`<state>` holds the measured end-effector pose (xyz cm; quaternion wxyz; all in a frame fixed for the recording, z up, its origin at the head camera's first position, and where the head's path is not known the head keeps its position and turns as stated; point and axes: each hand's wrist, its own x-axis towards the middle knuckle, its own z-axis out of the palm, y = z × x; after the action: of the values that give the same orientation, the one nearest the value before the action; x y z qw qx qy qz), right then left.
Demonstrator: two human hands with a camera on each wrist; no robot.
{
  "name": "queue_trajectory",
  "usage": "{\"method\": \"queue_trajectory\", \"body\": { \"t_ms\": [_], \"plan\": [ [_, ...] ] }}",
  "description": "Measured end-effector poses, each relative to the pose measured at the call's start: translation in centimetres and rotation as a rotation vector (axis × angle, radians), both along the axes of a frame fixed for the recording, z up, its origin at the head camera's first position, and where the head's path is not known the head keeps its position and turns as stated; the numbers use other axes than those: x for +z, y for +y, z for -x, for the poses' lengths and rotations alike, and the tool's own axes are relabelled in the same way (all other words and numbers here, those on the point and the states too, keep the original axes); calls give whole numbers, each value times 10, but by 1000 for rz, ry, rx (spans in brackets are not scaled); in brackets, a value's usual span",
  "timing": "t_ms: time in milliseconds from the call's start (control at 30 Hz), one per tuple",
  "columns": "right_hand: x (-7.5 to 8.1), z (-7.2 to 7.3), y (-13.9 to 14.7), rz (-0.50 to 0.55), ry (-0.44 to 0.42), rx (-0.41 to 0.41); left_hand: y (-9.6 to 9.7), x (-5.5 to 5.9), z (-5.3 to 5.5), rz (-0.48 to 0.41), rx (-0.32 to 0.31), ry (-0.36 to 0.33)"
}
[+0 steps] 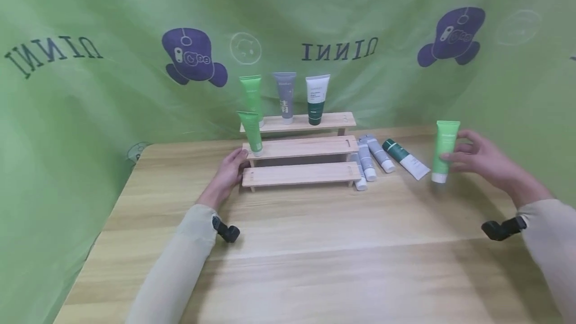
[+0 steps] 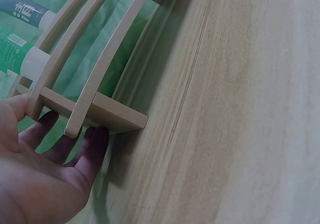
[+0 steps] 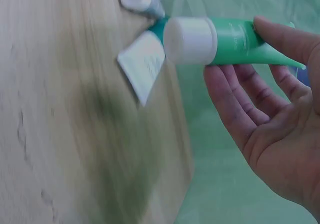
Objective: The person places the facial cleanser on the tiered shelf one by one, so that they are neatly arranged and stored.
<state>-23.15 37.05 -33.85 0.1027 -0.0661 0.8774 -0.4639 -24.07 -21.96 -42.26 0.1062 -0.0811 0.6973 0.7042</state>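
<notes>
My right hand (image 1: 481,159) holds a light green squeeze tube (image 1: 445,146) upright above the table, its white cap pointing down. In the right wrist view the thumb presses one side of the tube and the fingers support the other. At the left end of a three-tier wooden display stand (image 1: 299,175), my left hand (image 1: 229,169) grips the side, thumb at the middle tier and fingers around the side support. Two green tubes stand at the left, one on the top tier (image 1: 252,93) and another on the middle tier (image 1: 252,133).
On the top tier also stand a grey-blue tube (image 1: 285,95) and a white and dark green tube (image 1: 317,98). Several grey-blue tubes (image 1: 380,154) lie on the table by the stand's right end. Beside them lies another dark green and white tube (image 1: 406,159). A green cloth (image 1: 288,9) hangs behind.
</notes>
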Motion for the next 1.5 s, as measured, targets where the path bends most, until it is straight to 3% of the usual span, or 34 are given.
{"method": "queue_trajectory", "body": {
  "t_ms": [200, 400, 700, 1067, 1233, 1500],
  "plan": [
    [14, -17, -11, -44, 75, 2, 20, -5, 9, -23, -22, -2],
    [32, -19, -47, -63, 140, -22, 24, -6, 9, -18, -11, -6],
    [47, 2, -128, -10, 216, 3, 4, -3, 0, 10, 15, -3],
    [43, 29, -228, 142, 232, 112, -13, -5, -14, 25, 54, -13],
    [40, 41, -252, 182, 265, 125, -9, -7, -10, 21, 47, -1],
    [38, 54, -275, 252, 250, 96, 1, -6, 2, 22, 31, 3]
  ]
}}
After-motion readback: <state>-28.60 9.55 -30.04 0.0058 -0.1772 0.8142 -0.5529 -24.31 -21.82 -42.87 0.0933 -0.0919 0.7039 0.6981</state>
